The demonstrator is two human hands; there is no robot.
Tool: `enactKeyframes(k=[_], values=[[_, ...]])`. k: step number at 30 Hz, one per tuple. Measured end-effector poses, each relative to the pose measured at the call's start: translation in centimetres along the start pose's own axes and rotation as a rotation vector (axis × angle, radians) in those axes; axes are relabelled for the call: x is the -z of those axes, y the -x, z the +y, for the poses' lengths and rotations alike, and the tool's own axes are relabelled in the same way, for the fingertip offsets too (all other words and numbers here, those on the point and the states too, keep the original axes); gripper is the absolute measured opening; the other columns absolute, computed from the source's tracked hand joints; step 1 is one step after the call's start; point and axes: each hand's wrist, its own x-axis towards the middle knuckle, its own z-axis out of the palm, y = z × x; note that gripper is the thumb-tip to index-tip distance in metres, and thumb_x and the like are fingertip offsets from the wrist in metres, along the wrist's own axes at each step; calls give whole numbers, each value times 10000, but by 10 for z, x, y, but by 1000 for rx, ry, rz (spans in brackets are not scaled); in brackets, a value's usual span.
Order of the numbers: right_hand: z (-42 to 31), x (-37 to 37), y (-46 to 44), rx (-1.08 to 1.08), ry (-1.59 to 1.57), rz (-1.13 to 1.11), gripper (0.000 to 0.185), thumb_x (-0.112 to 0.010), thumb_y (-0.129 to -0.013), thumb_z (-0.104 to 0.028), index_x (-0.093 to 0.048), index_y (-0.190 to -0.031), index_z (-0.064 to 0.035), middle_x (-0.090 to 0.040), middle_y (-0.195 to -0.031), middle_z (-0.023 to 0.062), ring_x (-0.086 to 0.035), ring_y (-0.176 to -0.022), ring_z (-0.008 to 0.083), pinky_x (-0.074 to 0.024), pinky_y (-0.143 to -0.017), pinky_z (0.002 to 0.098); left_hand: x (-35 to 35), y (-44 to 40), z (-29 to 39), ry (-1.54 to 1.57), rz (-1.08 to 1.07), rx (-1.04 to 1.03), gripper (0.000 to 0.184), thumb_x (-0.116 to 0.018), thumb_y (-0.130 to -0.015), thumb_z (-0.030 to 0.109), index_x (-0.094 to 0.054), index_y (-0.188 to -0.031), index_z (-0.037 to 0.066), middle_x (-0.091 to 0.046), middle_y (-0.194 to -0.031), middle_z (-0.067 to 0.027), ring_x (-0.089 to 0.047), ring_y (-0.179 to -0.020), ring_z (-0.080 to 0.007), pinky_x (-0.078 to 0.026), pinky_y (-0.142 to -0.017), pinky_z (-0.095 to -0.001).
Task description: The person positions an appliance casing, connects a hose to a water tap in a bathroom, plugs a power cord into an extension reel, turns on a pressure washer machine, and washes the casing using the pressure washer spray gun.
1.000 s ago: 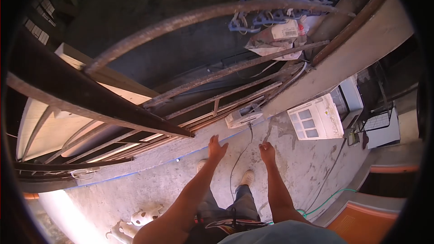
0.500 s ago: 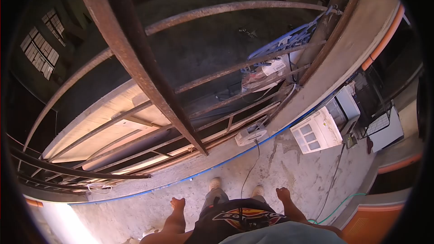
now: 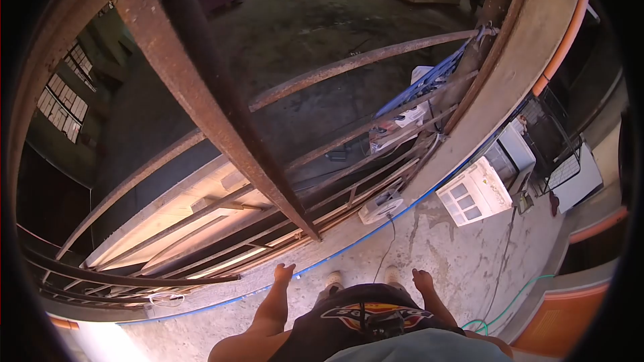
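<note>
At the lower left of the frame, a loose loop of thin white cable [image 3: 166, 299] sits against the lower bars, perhaps gathered there to stay off the walkway. Above it, pale, flat wooden boards [image 3: 176, 231] lean or lie behind the rusty brown metal grille [image 3: 225, 117], whose bars seem to keep them back from the grey concrete floor [image 3: 463, 255].

At lower centre, the left hand [image 3: 284, 271] is held out, fingers loosely spread and nothing in it, nearest the long, thin blue line [image 3: 349, 248] along the floor's edge. Right of it, in mid-frame, the white, boxy device with a round face [image 3: 381, 207] rests by the grille, probably tucked aside, its dark cord trailing floorward. Neither hand touches it.

The right hand [image 3: 422, 279], lower right of centre, hangs apart from everything, seemingly for balance; I cannot tell how far its fingers are curled.
</note>
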Motion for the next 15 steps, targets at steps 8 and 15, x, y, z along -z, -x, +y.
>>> enactKeyframes(k=[8, 15], values=[[68, 11, -73, 310, 335, -123, 486, -416, -823, -416, -627, -694, 2, -637, -725, 185, -601, -770, 348, -444, -753, 428, 2, 29, 3, 231, -4, 195, 461, -658, -765, 286, -547, -1112, 5, -588, -831, -116, -592, -734, -241, -505, -592, -391], [60, 89, -131, 216, 257, -138, 483, -407, -827, -398, -621, -730, 23, -629, -850, 221, -585, -837, 373, -425, -816, 433, -55, 131, 13, 348, -92, 348, 351, -649, -752, 262, -588, -982, 3, -580, -732, -80, -568, -622, -189, -496, -536, -364]])
